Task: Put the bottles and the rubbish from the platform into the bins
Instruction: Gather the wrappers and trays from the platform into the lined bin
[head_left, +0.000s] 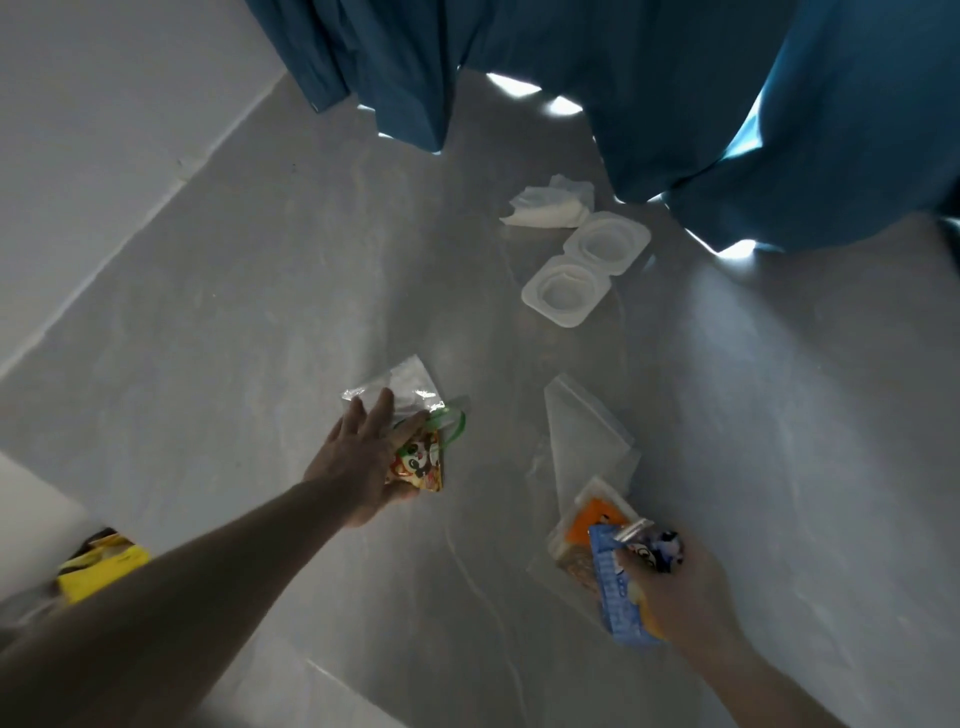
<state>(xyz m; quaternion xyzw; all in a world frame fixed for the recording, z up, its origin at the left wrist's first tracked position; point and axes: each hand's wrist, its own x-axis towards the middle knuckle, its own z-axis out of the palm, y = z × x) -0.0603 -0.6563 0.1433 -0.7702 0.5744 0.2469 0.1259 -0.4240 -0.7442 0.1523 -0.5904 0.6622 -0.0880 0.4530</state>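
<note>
My left hand (358, 462) holds a colourful cartoon snack wrapper (421, 465) against its palm with the thumb, while its straight fingers reach onto a clear plastic bag (410, 387) lying on the grey platform (234, 312). My right hand (680, 592) grips a blue packet (615, 587) together with a small dark printed wrapper (657, 548), over an orange-labelled clear box (592, 525). A clear triangular plastic pack (582, 436), a clear twin-cup clamshell (582, 270) and a crumpled white tissue (550, 205) lie farther out.
Blue curtains (675, 93) hang along the far side, touching the platform near the tissue. A white wall (93, 114) borders the left. Something yellow (98, 569) sits below the platform's left edge. Whether it is a bin I cannot tell.
</note>
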